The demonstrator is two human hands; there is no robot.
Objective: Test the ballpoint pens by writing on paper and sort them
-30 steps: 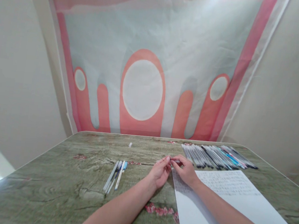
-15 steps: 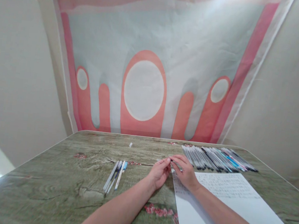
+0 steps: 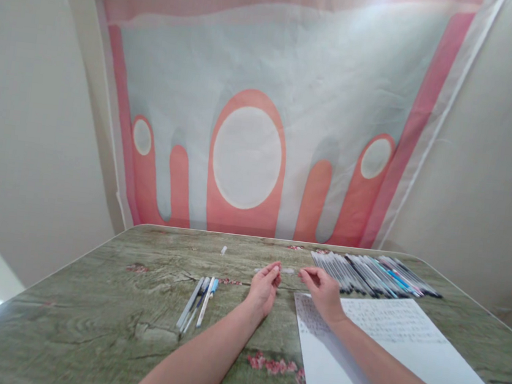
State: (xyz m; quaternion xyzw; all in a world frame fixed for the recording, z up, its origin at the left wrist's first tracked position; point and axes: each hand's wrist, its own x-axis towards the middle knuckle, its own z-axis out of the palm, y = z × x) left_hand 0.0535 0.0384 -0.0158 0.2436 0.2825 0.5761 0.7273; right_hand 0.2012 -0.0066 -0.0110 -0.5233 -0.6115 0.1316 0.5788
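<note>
pinching left hand (image 3: 264, 288): slim clear piece (image 3: 288, 271)
right hand (image 3: 324, 293): near it, grip unclear
pens (image 3: 360, 273): rowed beyond paper (image 3: 438, 357) on worktop (image 3: 109, 305)

Plain and Bare

The left hand (image 3: 262, 290) and right hand (image 3: 325, 295) are bare. So are the left arm (image 3: 208, 350) and right arm (image 3: 386, 367). Both arms look smooth, slim at one end, wider at the other.

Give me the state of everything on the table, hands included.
Left hand: fingers closed, apparently on a pale clear piece
Right hand: fingers bent, any grip unclear
Paper: flat, partly written on
Long pen row: lying side by side
Small pen group: lying flat
Small white piece: lying apart
</note>
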